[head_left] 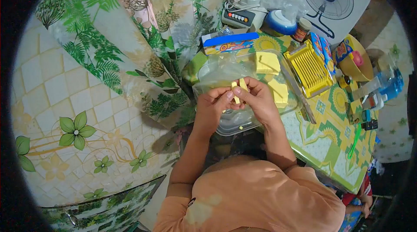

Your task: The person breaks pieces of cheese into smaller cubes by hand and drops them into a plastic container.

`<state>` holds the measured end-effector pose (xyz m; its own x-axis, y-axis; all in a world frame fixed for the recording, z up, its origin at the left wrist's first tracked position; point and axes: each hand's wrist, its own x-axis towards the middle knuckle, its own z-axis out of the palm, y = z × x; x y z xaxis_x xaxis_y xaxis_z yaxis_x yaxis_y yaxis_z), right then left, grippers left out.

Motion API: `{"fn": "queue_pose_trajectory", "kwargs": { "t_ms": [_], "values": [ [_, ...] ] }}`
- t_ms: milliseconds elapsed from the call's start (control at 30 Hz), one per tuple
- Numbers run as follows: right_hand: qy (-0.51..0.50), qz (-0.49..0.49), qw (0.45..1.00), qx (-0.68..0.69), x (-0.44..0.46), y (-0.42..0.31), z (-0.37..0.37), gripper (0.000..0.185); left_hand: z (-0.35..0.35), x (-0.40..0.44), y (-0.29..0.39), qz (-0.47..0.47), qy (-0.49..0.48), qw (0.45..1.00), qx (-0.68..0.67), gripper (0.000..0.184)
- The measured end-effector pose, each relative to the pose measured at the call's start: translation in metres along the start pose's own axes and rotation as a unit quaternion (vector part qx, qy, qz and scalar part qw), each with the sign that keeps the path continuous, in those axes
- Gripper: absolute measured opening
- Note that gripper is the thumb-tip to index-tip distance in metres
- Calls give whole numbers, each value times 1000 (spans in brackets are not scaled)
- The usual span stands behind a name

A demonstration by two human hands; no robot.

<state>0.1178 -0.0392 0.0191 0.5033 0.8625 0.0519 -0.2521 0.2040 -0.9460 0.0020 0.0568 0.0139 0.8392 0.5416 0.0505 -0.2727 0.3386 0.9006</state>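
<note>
Both my hands meet above a clear plastic container (pixel 236 128). My left hand (pixel 213 109) is closed, its thumb and fingers pinching a thin yellow strip (pixel 235 94) that looks like cheese. Beside it, my right hand (pixel 260 101) is closed around a second yellow cheese-like strip (pixel 243 85). To the right of my hands, cut yellow blocks (pixel 268 63) lie at the container's far side, with more sliced yellow pieces (pixel 279 93) nearer me. A tiny yellow crumb (pixel 241 127) lies near the container's front. My fingers partly hide both strips.
A yellow slotted slicer (pixel 309 69) stands right of the container, beside a long knife-like object (pixel 307 109). Behind are a blue-edged box (pixel 230 43) and a blender (pixel 245 12). A yellow bowl (pixel 362 69) and bottles (pixel 391 80) stand right. Another person's hand (pixel 367 206) shows lower right.
</note>
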Motion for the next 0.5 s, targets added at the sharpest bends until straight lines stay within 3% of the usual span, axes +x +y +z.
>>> {"fn": "queue_pose_trajectory", "kwargs": {
  "t_ms": [500],
  "values": [
    [35,-20,996,83,2,6,-7,16,-5,4,-12,-22,50,996,-73,23]
  ]
}}
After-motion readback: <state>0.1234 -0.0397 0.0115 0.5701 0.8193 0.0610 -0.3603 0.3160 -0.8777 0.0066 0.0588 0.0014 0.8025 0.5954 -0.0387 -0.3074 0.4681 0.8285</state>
